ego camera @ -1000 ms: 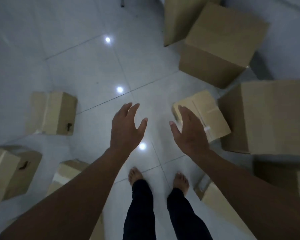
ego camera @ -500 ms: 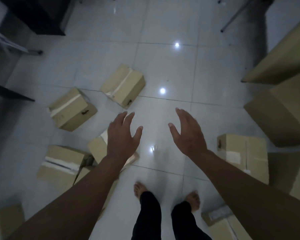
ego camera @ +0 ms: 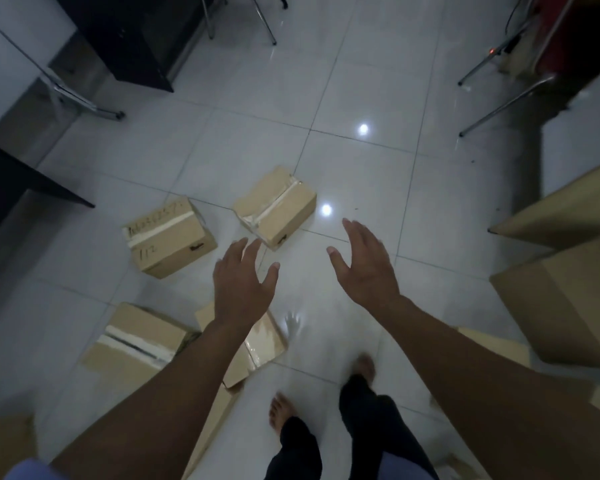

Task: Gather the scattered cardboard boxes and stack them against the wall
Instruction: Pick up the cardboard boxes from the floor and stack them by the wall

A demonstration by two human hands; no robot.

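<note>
**Boxes lie beyond both hands, none held yet**

Cardboard boxes sit scattered on the tiled floor. The left hand and the right hand both reach forward with fingers spread and relaxed, gripping nothing. Just past the left fingertips lies the nearest box, tilted on the tiles, its top seam torn and its tape ragged. Further out to the left of those fingers sits a written-on box, taped shut, with a small handle slot in its side. Under the left wrist and forearm lie a flattened box and, beside it, a taped box. Beyond the right hand's outer edge stands the big stack of larger boxes.

Judging by their size and the way they lie knocked about, the small boxes are probably light, perhaps empty, though that cannot be confirmed. Cardboard is stiff at the edges and corners but gives in the middle of a panel, and the torn top on the nearest one will likely buckle if pressed. The safer hold is one palm on each of two opposite side walls, low down near the bottom corners, lifting level. The glossy tiles look slippery, so a nudged box may slide away instead of being caught.
</note>
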